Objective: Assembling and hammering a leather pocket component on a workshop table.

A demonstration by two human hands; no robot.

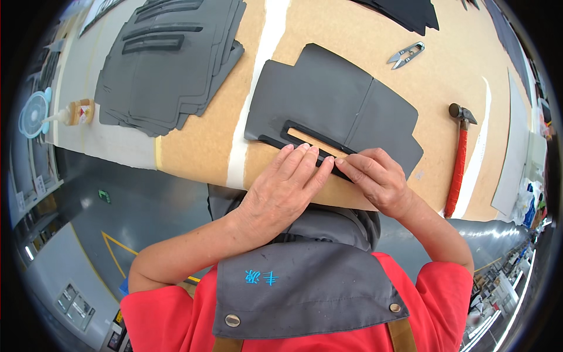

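Observation:
A dark grey panel [328,88] of leather-like sheet lies on the table in front of me, with a crosswise seam and a black-bordered slot near its close edge. Along that edge runs a black strip [272,141]. My left hand [284,185] rests with its fingers stretched out flat over the strip, just below the slot. Beside it, my right hand [378,179] is closed, thumb and fingers pinching the strip at the panel's near edge. The fingertips of both hands almost meet; they hide part of the strip.
A stack of similar grey panels [158,76] sits at left, near a glue bottle [80,112]. Thread snips [406,55] lie beyond the panel. A hammer [458,158] with a red-wrapped handle rests at right. Black pieces [410,14] are piled at the far side.

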